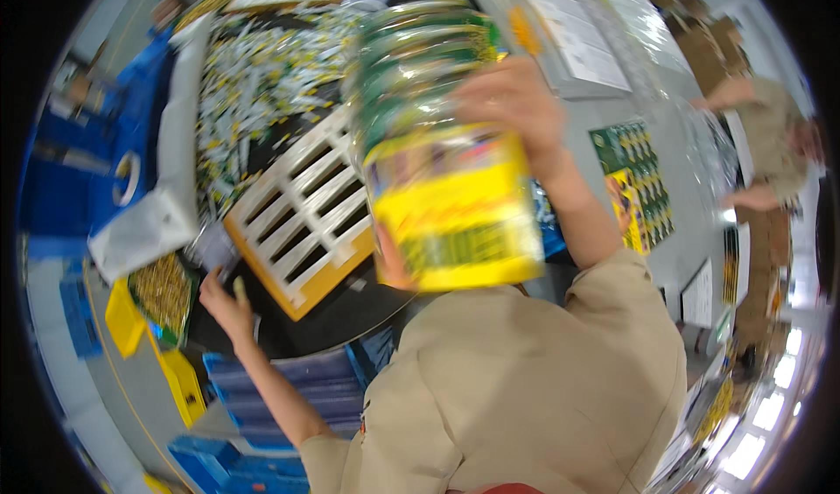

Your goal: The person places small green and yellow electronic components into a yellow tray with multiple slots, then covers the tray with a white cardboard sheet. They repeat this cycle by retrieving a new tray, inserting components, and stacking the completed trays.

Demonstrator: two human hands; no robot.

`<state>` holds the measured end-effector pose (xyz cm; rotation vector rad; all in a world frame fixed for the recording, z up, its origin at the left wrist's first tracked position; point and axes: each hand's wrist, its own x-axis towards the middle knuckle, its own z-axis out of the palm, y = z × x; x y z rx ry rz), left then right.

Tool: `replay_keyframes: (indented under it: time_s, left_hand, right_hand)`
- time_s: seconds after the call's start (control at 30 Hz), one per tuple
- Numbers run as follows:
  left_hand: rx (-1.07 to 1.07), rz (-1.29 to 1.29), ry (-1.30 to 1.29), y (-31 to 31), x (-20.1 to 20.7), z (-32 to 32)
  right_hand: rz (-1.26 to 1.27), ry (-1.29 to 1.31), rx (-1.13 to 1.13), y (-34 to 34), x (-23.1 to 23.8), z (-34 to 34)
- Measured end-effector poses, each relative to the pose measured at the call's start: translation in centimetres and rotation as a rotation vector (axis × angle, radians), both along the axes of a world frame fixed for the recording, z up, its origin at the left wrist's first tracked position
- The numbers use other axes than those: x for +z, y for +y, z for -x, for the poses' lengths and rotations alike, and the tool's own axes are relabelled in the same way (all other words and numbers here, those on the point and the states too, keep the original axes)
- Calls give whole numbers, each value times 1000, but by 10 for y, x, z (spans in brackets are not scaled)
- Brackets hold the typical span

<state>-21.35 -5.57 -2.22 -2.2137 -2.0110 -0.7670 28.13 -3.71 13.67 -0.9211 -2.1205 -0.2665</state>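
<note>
My right hand (523, 109), smeared by motion, grips a bulky stack of green-and-yellow blister packs (455, 205) in shiny clear plastic. The stack is raised in front of my chest, its yellow printed end toward me, and hides part of the table. To the left, my left hand (229, 308) has its thumb and fingers apart and seems to hold nothing. It is beside a crumpled clear plastic piece (213, 247) at the edge of the black table (367, 306). Between the hands lies a white slotted frame (308, 198) with orange-brown edges.
Many small white, green and yellow pieces (262, 78) cover the table's far left. A similar blister pack (632, 188) lies on the grey table at right, where another person (761, 135) works. Yellow bins (181, 387) and a blue chair (289, 389) stand lower left.
</note>
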Motion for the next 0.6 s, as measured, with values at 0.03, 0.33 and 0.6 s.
replay_keyframes:
  time_s: [0.03, 0.33, 0.6]
  left_hand:
    - [77, 80, 37, 12, -12, 10]
    - [63, -128, 244, 30, -38, 30]
    - [190, 43, 48, 4, 19, 0]
  right_hand:
    - [-228, 196, -302, -26, -3, -38]
    - [-68, 1180, -1613, -315, -144, -350]
    - [501, 631, -2354, -356, -232, -396]
